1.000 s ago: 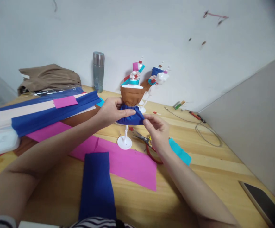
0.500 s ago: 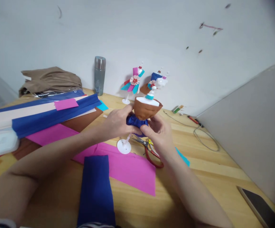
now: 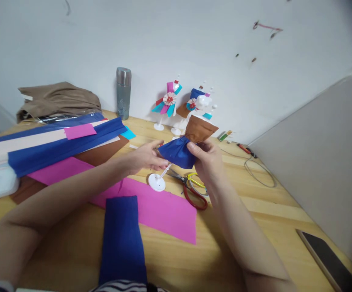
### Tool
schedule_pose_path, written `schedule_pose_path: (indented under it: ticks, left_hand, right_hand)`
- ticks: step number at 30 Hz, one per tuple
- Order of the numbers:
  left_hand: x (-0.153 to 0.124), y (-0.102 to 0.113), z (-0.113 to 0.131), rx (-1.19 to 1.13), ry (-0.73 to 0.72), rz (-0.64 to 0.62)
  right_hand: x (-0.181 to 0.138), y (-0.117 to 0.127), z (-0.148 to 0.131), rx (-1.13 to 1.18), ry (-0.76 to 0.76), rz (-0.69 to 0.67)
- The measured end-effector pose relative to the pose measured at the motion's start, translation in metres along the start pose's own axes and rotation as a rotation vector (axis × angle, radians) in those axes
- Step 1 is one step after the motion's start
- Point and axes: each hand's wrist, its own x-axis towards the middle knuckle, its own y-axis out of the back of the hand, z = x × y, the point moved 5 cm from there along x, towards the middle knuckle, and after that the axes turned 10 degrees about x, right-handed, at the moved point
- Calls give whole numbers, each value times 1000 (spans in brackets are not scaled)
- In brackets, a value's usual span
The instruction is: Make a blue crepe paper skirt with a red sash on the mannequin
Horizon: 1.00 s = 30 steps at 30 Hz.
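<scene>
My right hand (image 3: 208,158) grips a small white mannequin by its waist, thumb on the front. The mannequin leans to the right, wrapped in a brown paper top (image 3: 200,129) and a flaring blue paper skirt (image 3: 178,152). Its round white stand base (image 3: 156,182) shows below the skirt. At the skirt's left edge is my left hand (image 3: 148,157), fingers apart; whether the fingertips touch the paper I cannot tell. Under the skirt lie red-handled scissors (image 3: 190,192) and a yellow-handled pair (image 3: 196,179).
Two or more dressed mannequins, one with a pink rosette (image 3: 169,98), stand by the wall near a thermos (image 3: 123,93). Pink paper (image 3: 166,219) and a blue strip (image 3: 122,239) lie in front. Stacked paper (image 3: 63,142) is left, a phone (image 3: 327,259) and cable (image 3: 261,178) right.
My left hand has come off the mannequin's waist and moved left, its fingers opening. The mannequin has tipped further right in my right hand, and the blue skirt now shows spread out.
</scene>
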Motion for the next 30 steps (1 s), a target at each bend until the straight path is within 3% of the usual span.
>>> schedule_pose_path:
  ticks: [5, 15, 20, 23, 30]
  left_hand:
    - [-8, -19, -3, -299, -34, 76]
    - [-20, -26, -4, -226, 3, 304]
    - [-22, -27, -18, -259, 114, 395]
    - [-26, -33, -20, -327, 155, 389]
    - [-35, -45, -12, -406, 99, 294]
  right_hand:
    - [0, 2, -1, -63, 41, 6]
    - [-12, -8, -8, -74, 95, 25]
    - [-13, -8, -8, -99, 109, 32]
    - [-13, -7, -7, -88, 106, 29]
    - [-14, -8, -6, -68, 111, 3]
